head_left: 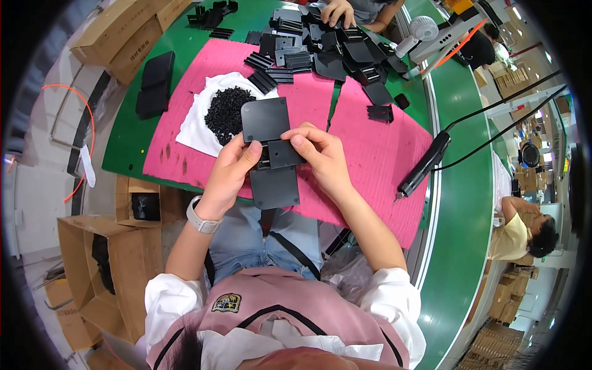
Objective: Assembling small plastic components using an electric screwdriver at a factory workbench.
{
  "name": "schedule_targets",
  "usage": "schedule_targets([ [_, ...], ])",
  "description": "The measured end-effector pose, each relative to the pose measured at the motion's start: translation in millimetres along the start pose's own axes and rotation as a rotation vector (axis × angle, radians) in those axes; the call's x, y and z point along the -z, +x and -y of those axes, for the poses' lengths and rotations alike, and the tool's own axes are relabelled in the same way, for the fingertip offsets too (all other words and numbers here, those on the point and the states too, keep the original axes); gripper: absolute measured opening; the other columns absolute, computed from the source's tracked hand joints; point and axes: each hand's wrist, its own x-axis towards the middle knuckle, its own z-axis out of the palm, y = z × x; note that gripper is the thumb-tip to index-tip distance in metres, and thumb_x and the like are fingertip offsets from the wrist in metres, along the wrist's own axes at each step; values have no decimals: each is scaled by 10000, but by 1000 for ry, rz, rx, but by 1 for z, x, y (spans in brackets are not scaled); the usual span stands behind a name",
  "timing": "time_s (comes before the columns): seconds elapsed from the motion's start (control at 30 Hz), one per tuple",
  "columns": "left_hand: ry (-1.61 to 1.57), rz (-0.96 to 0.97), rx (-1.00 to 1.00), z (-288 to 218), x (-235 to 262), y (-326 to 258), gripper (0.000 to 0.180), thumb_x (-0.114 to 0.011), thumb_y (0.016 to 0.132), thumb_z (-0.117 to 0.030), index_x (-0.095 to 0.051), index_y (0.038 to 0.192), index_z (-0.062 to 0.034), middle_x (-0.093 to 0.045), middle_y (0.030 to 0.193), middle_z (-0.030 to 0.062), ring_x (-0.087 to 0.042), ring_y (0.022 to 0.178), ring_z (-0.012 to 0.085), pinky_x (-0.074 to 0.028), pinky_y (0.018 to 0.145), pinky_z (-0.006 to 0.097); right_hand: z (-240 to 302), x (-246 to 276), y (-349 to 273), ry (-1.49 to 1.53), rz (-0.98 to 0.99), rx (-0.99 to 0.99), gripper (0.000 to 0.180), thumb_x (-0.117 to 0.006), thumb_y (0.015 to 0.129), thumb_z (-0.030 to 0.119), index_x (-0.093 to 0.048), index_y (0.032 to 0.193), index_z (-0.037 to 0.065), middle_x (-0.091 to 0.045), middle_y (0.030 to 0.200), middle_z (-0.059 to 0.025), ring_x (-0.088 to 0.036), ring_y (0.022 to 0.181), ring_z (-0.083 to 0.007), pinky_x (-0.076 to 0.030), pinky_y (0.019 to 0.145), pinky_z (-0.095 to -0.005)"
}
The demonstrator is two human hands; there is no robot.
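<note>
Both of my hands hold a black plastic part (275,189) over the front of a pink mat. It has two flat, rounded plates, one at each end of a narrower middle section. My left hand (230,171) pinches the left side of that middle section, thumb on top. My right hand (320,156) grips a small square black cover (285,154) lying over the middle, its thumb pressing on top. My fingers under the part are hidden. Just beyond my left hand, a heap of small black screws (227,112) lies on a white cloth (192,131).
The pink mat (364,179) covers part of the green table (132,145). A black electric screwdriver (425,165) lies right, its cords running off. Black plastic parts (354,52) pile up at the back, near another person's hand (338,12). Cardboard boxes (132,250) stand left.
</note>
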Motion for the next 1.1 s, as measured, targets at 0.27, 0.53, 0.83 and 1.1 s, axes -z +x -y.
schedule_targets([
  [0.27, 41, 30, -37, 5, -19, 0, 329, -577, 927, -173, -500, 1212, -26, -568, 1023, -6, -522, 869, 50, -442, 761, 218, -2, -9, -11, -756, -134, 236, 417, -593, 843, 105, -449, 1231, 55, -515, 972, -181, -572, 814, -369, -485, 691, -422],
  [0.53, 997, 57, -440, 6, -42, 16, 243, -648, 837, -214, -588, 970, -19, -577, 845, 140, -581, 707, 294, -463, 613, 363, 7, 32, -59, -774, -411, -26, 259, -621, 848, 141, -546, 1051, -2, -597, 886, -166, -616, 760, -290, -493, 679, -363],
  [0.83, 1339, 103, -667, -6, -22, 54, 132, -690, 711, -60, -634, 827, -29, -547, 806, 86, -538, 816, 269, -450, 703, 367, 17, 40, -63, -1254, -468, 58, 209, -669, 794, 239, -580, 863, 64, -560, 526, -49, -579, 451, -251, -427, 428, -369],
  [1.1, 1435, -78, -812, 1, -24, 55, 108, -661, 745, -95, -578, 728, -27, -545, 774, 85, -539, 781, 274, -435, 667, 379, 51, 137, -92, -1678, -1134, -165, 342, -633, 831, 386, -625, 1023, 103, -627, 696, -55, -638, 653, -231, -476, 555, -365],
])
